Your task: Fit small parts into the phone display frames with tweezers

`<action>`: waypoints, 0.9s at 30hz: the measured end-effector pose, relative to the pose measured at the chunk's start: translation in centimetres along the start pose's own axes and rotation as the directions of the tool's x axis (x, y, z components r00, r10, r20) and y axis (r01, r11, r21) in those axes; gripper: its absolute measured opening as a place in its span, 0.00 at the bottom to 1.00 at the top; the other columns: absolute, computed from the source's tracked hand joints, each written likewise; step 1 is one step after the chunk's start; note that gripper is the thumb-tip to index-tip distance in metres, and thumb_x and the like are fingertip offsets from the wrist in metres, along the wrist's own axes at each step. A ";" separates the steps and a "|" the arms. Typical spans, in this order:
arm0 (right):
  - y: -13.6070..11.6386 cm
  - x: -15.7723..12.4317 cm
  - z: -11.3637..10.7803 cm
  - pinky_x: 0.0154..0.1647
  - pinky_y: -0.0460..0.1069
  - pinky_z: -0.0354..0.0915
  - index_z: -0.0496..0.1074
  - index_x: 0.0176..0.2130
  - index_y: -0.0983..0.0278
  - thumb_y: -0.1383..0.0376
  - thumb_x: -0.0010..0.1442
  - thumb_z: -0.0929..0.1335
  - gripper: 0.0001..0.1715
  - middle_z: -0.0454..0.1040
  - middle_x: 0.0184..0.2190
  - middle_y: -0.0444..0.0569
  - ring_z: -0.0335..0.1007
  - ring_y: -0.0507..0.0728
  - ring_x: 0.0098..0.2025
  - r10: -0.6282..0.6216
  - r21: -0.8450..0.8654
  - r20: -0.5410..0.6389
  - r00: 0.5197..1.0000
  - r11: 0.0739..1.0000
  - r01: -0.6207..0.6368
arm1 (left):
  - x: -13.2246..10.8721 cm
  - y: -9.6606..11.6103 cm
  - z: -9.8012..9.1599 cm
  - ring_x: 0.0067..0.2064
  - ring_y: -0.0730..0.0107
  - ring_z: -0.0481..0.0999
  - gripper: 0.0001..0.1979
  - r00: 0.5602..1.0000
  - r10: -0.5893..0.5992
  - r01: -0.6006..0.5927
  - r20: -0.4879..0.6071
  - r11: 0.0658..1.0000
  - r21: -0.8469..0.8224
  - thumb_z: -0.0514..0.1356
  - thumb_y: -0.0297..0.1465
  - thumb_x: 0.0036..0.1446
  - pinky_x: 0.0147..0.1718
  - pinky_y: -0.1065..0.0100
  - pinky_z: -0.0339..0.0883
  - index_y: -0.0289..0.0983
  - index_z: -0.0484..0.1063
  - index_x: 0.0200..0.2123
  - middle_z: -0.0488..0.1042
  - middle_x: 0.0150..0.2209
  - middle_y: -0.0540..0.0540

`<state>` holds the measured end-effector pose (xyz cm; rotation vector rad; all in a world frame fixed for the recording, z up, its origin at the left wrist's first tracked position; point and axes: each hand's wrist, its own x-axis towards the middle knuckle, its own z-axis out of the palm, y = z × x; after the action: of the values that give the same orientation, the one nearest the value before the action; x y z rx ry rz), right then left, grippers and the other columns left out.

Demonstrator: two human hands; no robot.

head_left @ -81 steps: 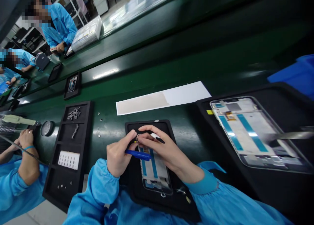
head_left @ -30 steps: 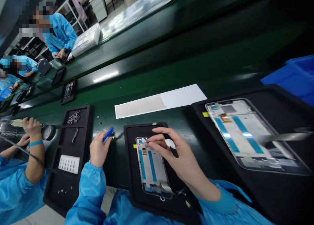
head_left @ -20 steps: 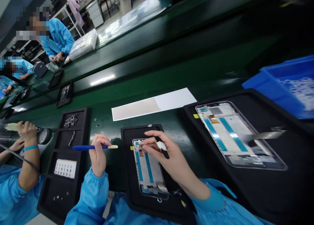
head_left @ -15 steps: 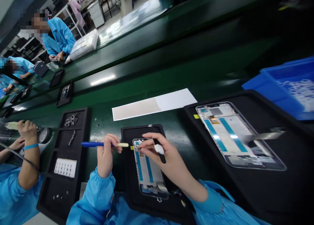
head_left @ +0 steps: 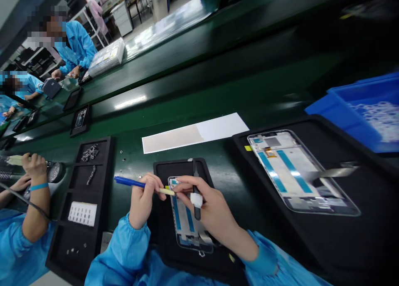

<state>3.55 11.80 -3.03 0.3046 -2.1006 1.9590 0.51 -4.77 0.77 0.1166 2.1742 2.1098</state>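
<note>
Blue-and-cream pen-like stick (head_left: pixel 129 181): left hand (head_left: pixel 145 198) pinched round it, cream end out to the right, presumably to bring the tip to a small spot. Right hand (head_left: pixel 212 209) has a black tool (head_left: pixel 196 199) with a white wrap tucked between its fingers, probably parked so thumb and forefinger are free. Those fingertips sit by the cream end, over the upper-left corner of the phone frame (head_left: pixel 183 219); contact, or any tiny part pinched there, can't tell from where I'm standing.

Frame lies flat in the near black tray (head_left: pixel 165 240), centre of the tabletop (head_left: pixel 134 161), right in front of the person; the tray likely keeps it from sliding. Second frame (head_left: pixel 285 169) looks bigger, in the black tray on the right (head_left: pixel 336 248).

To the left, compartment tray (head_left: pixel 105 169): small dark parts (head_left: pixel 89 153) far end, dotted white card (head_left: pixel 82 213) nearer; dividers seem meant for sorting. Long white strip (head_left: pixel 193 132) beyond the frame. Co-worker's hand (head_left: pixel 34 165) far left, well apart.
</note>
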 end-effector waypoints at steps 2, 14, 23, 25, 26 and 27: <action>-0.1 0.0 0.0 0.40 0.48 0.75 0.69 0.50 0.57 0.69 0.63 0.67 0.15 0.79 0.34 0.43 0.78 0.55 0.36 -0.003 0.005 -0.002 1.000 1.000 0.004 | 0.0 0.0 0.0 0.22 0.77 0.71 0.23 1.000 -0.005 0.005 0.003 1.000 0.000 0.55 0.45 0.64 0.25 0.71 0.65 0.35 0.64 0.24 0.68 0.28 0.50; -1.1 0.4 -0.4 0.37 0.47 0.72 0.66 0.50 0.58 0.70 0.60 0.67 0.19 0.74 0.30 0.41 0.74 0.52 0.31 0.038 0.052 0.006 0.999 0.998 -0.038 | -0.1 0.5 -0.2 0.25 0.74 0.74 0.17 0.981 -0.136 0.171 0.136 0.942 -0.288 0.61 0.40 0.61 0.29 0.70 0.67 0.35 0.64 0.26 0.68 0.30 0.51; -1.2 0.1 -0.3 0.38 0.44 0.71 0.63 0.55 0.57 0.72 0.60 0.65 0.25 0.72 0.31 0.39 0.72 0.50 0.31 -0.010 -0.008 -0.008 1.000 1.000 0.010 | -0.6 0.3 0.4 0.26 0.74 0.73 0.17 0.988 -0.107 0.137 0.115 0.945 -0.299 0.60 0.39 0.62 0.31 0.70 0.67 0.35 0.64 0.26 0.67 0.30 0.50; -1.0 0.0 -0.3 0.38 0.45 0.71 0.63 0.55 0.58 0.72 0.60 0.65 0.24 0.72 0.31 0.40 0.72 0.51 0.31 -0.028 -0.049 -0.045 0.999 0.998 0.026 | -0.9 0.2 0.8 0.27 0.73 0.73 0.16 0.997 -0.046 0.062 0.067 0.963 -0.263 0.58 0.39 0.63 0.32 0.69 0.67 0.35 0.64 0.26 0.67 0.31 0.50; -0.9 0.0 -0.3 0.39 0.45 0.72 0.63 0.55 0.58 0.71 0.61 0.65 0.23 0.72 0.31 0.40 0.72 0.51 0.31 -0.039 -0.068 -0.067 0.997 0.997 0.035 | -1.0 0.2 1.0 0.27 0.73 0.73 0.16 0.999 -0.016 0.026 0.042 0.969 -0.245 0.57 0.39 0.63 0.32 0.69 0.67 0.35 0.64 0.26 0.66 0.31 0.50; -0.9 0.0 -0.3 0.39 0.46 0.72 0.63 0.55 0.59 0.71 0.61 0.64 0.23 0.72 0.30 0.40 0.72 0.52 0.31 -0.050 -0.084 -0.085 0.995 0.995 0.043 | -1.1 0.1 1.2 0.28 0.74 0.72 0.16 1.000 0.009 -0.005 0.018 0.974 -0.228 0.57 0.39 0.64 0.32 0.69 0.67 0.36 0.64 0.27 0.66 0.31 0.50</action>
<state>3.81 11.98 -2.17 0.2461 -2.0934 1.8203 1.78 -3.70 0.88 0.1241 1.9063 2.3326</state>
